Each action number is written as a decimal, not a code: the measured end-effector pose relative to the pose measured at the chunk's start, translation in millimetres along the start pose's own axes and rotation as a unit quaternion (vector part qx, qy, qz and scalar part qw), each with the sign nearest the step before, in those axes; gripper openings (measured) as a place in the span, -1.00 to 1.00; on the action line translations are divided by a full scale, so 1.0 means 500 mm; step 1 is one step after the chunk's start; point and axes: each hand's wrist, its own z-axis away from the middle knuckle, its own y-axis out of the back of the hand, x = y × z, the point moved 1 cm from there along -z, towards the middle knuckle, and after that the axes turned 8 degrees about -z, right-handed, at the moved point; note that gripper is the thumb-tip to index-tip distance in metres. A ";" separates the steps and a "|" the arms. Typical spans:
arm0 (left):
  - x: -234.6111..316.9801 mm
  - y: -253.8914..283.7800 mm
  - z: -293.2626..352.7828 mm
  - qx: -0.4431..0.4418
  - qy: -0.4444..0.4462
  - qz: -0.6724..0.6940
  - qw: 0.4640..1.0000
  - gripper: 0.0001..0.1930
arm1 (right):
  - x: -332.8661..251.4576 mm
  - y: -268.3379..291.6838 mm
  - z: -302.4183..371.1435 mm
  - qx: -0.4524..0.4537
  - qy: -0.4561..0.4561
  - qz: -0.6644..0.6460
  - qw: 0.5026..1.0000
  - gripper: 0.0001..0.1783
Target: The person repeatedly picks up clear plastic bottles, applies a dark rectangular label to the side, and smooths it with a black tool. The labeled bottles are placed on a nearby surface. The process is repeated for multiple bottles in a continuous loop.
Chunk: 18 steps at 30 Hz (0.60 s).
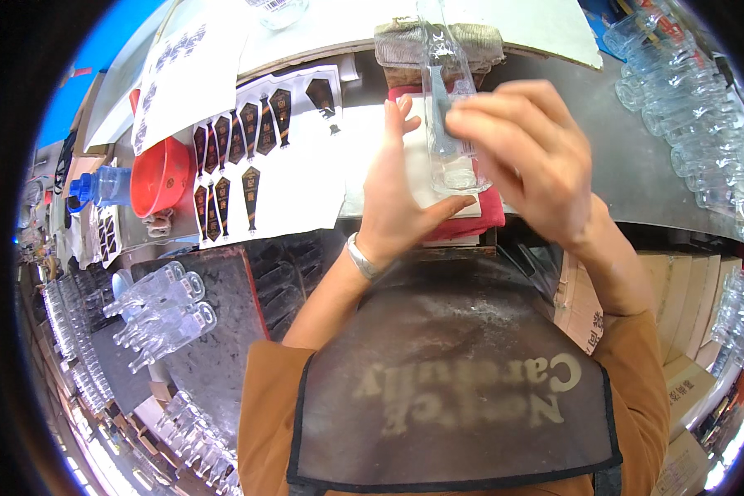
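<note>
A clear glass bottle (455,169) lies in front of me with its base toward me. A blue-grey tie-shaped piece (443,124) shows along it. My left hand (388,194) is open beside the bottle, fingers stretched away from me and thumb reaching across near the base. Over the bottle's right side bends my right hand (537,145), its fingers curled together and tips at the tie shape; slight blur and the hand itself hide what they pinch. Under the bottle are a pale pad and red cloth (492,211); a folded grey cloth (479,45) lies by its neck.
Left of the bottle lies a white sheet of dark tie-shaped decals (266,124). Beyond it stand a red bowl (164,178) and a blue-capped jug (112,186). Clear bottles (678,107) line the right side; more bottles (161,302) lie lower left. Cardboard boxes (661,289) stand lower right.
</note>
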 end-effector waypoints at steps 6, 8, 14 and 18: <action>-0.002 -0.018 0.003 0.039 -0.022 -0.007 0.999 0.37 | 0.015 -0.028 -0.032 -0.117 -0.049 -0.048 0.991 -0.74; 0.002 -0.012 0.002 0.007 -0.018 -0.027 0.999 0.40 | 0.097 -0.004 -0.071 -0.034 -0.139 -0.005 0.990 -0.75; 0.003 -0.001 0.016 -0.048 0.047 0.023 0.997 0.38 | 0.011 -0.016 -0.004 -0.112 -0.060 -0.122 0.984 -0.67; 0.004 0.015 0.004 -0.061 0.025 0.018 0.998 0.35 | 0.138 0.024 -0.039 0.072 -0.214 -0.085 0.970 -0.65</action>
